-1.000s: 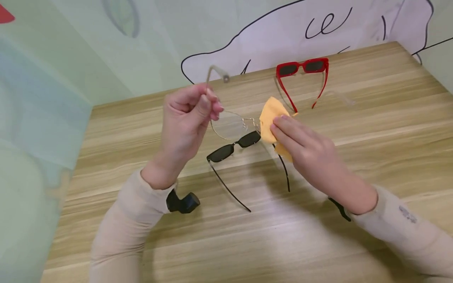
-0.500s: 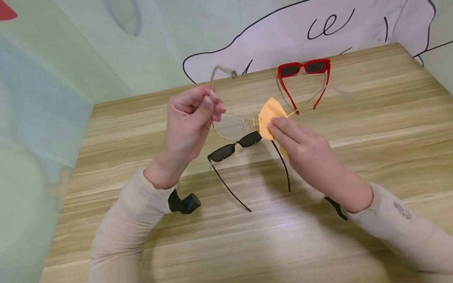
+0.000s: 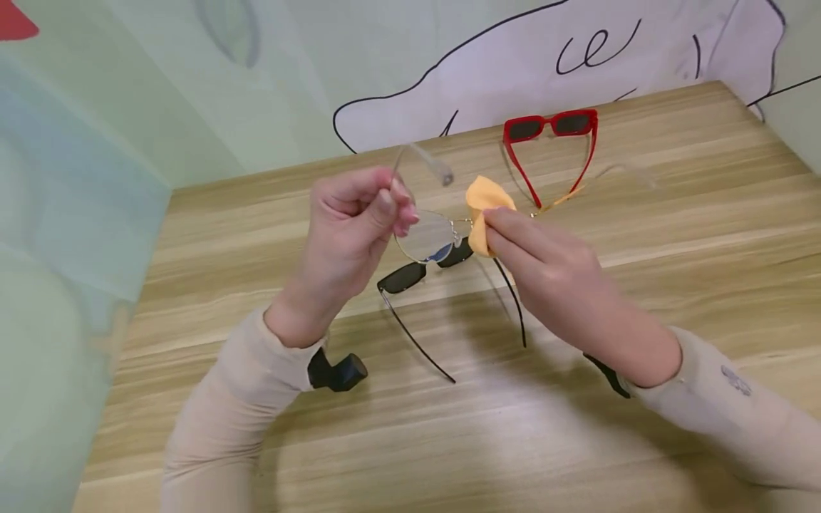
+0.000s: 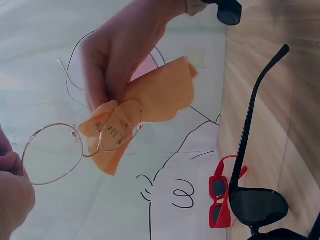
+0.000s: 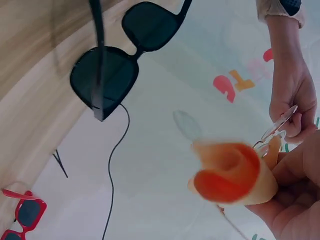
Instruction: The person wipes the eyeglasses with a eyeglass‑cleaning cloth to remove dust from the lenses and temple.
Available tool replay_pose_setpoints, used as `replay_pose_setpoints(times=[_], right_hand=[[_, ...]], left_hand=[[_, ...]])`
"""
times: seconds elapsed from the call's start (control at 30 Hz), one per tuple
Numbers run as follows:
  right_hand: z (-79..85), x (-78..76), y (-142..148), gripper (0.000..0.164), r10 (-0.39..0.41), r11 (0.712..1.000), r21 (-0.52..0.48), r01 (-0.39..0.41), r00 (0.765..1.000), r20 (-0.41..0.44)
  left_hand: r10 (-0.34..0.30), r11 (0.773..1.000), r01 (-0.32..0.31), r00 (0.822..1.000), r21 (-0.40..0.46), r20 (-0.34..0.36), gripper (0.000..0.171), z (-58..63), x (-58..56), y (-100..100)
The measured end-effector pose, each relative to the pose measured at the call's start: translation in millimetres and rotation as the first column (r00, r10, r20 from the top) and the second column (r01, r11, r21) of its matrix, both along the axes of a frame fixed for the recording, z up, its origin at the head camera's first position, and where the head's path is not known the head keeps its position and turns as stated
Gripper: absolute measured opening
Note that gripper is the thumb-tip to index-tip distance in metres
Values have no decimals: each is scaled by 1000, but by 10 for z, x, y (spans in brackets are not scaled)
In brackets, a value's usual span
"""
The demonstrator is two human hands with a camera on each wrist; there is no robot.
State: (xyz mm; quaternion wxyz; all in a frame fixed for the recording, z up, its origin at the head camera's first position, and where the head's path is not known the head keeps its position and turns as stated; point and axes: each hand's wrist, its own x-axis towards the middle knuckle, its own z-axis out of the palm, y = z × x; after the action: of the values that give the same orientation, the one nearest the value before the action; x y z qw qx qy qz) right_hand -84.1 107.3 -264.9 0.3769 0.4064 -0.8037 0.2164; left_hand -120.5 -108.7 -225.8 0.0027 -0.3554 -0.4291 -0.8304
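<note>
My left hand pinches a pair of thin gold wire-rimmed eyeglasses at the side of the frame, holding them up over the table. One clear lens shows beside its fingertips. My right hand pinches a soft orange cleaning cloth folded over the other lens. In the left wrist view the cloth lies behind that lens, and dark print shows through the glass. The right wrist view has the cloth bunched at the fingers, which partly hide the frame.
Black sunglasses lie on the wooden table below the hands, arms unfolded toward me. Red sunglasses rest near the back edge. Behind the table is a pale wall with line drawings.
Both hands stay on the eyeglasses and cloth. My left hand has shifted slightly right and down, tilting the glasses. The cloth has refolded at my right fingers, and more of the far temple arm shows.
</note>
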Motion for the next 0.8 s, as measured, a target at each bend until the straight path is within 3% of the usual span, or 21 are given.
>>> replay_pose_setpoints(times=[0.1,0.27,0.47,0.67,0.8], right_hand=[[7,-34,13,27,1,1000,12,-1,1000,26],[2,-53,81,39,-48,998,47,44,995,92],[32,-59,82,47,2,1000,27,-7,987,162],[-3,-86,131,45,-85,994,78,72,980,181],[2,-88,83,43,-18,999,36,12,985,173]], left_hand=[[-8,1000,8,1000,-4,-27,10,-13,15,24],[-8,1000,7,1000,-5,-28,9,-45,-1,44],[23,998,-24,999,-51,-22,8,-62,-12,111],[23,1000,-23,1000,-2,-6,9,-75,-18,134],[27,999,-26,999,-44,18,7,-94,-25,164]])
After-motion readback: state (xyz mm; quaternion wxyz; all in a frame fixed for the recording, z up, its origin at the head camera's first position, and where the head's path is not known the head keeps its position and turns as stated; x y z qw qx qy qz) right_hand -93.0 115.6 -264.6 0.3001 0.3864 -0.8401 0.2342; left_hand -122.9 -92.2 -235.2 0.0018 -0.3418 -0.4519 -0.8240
